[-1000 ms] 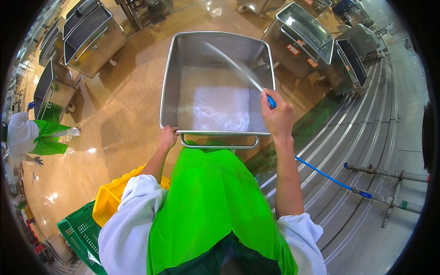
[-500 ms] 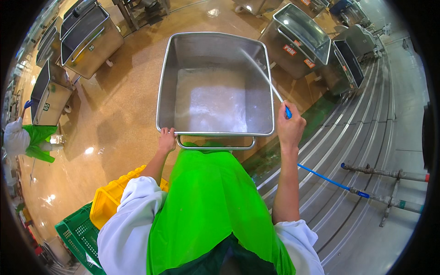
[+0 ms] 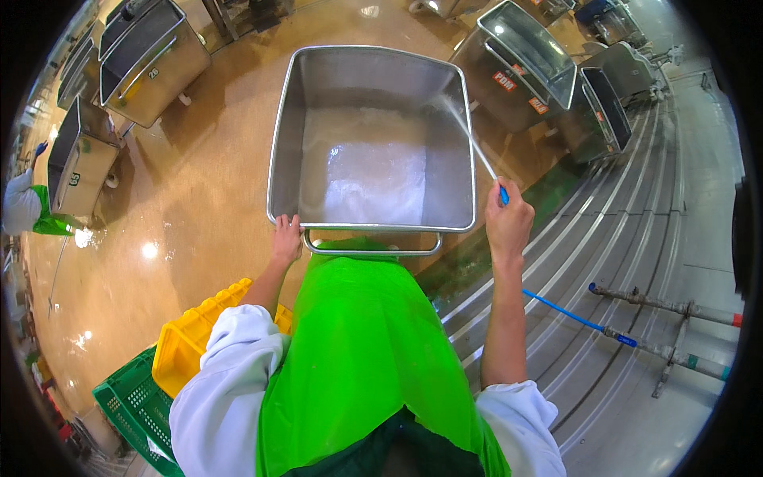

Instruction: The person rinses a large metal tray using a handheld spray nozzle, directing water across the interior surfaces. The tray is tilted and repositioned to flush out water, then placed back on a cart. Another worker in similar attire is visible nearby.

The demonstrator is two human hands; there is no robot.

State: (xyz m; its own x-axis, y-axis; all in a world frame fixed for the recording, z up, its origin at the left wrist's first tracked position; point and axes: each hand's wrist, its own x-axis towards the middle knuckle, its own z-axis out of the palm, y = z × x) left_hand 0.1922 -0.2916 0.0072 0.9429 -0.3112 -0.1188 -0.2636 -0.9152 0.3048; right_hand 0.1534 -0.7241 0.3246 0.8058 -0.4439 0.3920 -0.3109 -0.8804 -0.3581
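A deep steel bin stands right in front of me, with shallow, shiny water over its bottom. My left hand is closed over the near left corner of its rim, beside the handle bar. Just outside the right rim, my right hand is wrapped round the blue end of a hose. A thin white water jet shoots from it across the rim onto the inner right wall. My right forearm hides part of the blue hose, which runs back to a valve.
More steel bins stand at far left and far right. Yellow and green crates sit by my left elbow. Pipes stick out at right over the ribbed metal surface. Another person works at far left.
The jet has shifted slightly toward the right wall of the bin. My view has tilted a little; the person at far left shows nearer the picture's edge. Both hands keep their grips.
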